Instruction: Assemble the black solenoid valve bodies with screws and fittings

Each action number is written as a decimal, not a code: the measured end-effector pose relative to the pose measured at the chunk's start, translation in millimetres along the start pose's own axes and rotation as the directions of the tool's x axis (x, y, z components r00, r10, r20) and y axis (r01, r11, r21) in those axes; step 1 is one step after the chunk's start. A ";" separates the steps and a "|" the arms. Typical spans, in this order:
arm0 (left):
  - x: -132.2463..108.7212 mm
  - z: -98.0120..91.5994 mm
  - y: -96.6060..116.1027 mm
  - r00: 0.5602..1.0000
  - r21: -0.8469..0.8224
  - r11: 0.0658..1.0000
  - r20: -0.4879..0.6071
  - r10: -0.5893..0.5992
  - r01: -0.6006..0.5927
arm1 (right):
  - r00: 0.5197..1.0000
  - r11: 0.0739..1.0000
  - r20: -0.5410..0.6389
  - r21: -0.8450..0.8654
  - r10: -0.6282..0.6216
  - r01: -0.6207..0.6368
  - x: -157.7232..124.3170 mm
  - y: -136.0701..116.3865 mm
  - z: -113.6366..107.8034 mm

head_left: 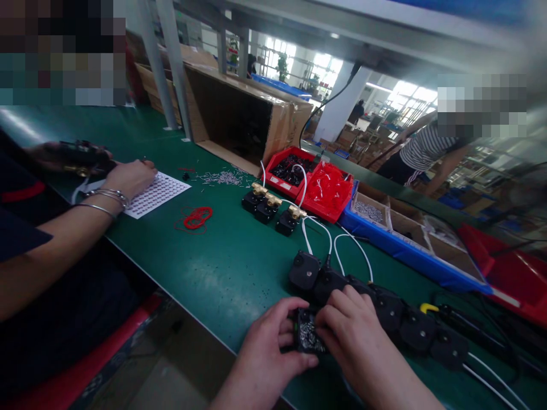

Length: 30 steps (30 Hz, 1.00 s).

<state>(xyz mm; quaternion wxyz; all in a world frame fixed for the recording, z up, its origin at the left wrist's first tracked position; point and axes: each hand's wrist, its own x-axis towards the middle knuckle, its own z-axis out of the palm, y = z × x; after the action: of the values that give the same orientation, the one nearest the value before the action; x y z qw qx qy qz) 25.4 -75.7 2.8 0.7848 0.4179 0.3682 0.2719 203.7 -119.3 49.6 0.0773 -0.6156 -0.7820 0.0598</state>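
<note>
My left hand (pixel 276 341) is closed around a small black open box (pixel 311 337) filled with tiny silvery pieces that look like screws. At the box's right edge, the fingers of my right hand (pixel 348 319) are curled together, and whatever they pinch is hidden. Just beyond both hands runs a row of several black square housings (pixel 304 271), some with white cables attached. My right hand covers part of that row. Farther off stand three black valve units with brass fittings (pixel 273 200).
A co-worker's hand (pixel 134 176) rests over a printed sheet (pixel 160 193) at left. Red wire (pixel 198 218) and scattered small pins (pixel 226 176) lie on the green table (pixel 213 273). Red bins (pixel 327 191), a blue divided tray (pixel 410 250) and a cardboard box (pixel 284 122) line the back.
</note>
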 end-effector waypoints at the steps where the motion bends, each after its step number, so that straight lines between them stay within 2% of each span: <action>1: -0.3 -0.1 -0.1 1.000 0.000 1.000 0.001 0.003 -0.003 | 1.000 1.000 0.004 0.018 0.000 0.000 -0.1 -1.4 -1.0; 4: -0.2 -0.9 -1.1 1.000 -0.002 1.000 0.002 0.015 -0.015 | 0.999 0.997 -0.024 0.077 0.021 -0.019 -1.2 -7.8 -5.9; 8: 1.9 -1.9 -3.5 0.999 -0.002 0.999 -0.003 0.034 -0.034 | 0.985 0.982 -0.133 0.168 0.106 -0.083 -2.8 -10.3 -13.5; 13: 4.6 -1.0 -3.9 0.999 -0.012 0.999 -0.002 0.039 -0.039 | 0.940 0.946 -0.271 0.302 0.206 -0.120 6.6 4.8 -20.6; 16: 4.8 -0.1 -1.2 0.999 -0.009 0.999 -0.003 0.034 -0.035 | 0.909 0.939 -0.335 0.312 0.249 -0.142 18.9 15.1 -20.1; 24: 8.0 -2.5 -1.8 1.000 0.015 0.999 0.003 0.028 -0.028 | 0.914 0.966 -0.346 0.218 0.213 -0.142 30.0 21.7 -9.6; 30: 9.5 -4.1 -8.2 0.999 0.008 0.999 0.010 0.041 -0.041 | 0.894 0.958 -0.363 0.208 0.264 -0.198 30.6 21.3 -10.6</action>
<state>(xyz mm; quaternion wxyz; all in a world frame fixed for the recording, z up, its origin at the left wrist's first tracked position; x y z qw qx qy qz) 28.6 -71.0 -9.1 0.7791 0.4300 0.3570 0.2842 219.0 -84.5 57.4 0.2730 -0.6954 -0.6647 0.0106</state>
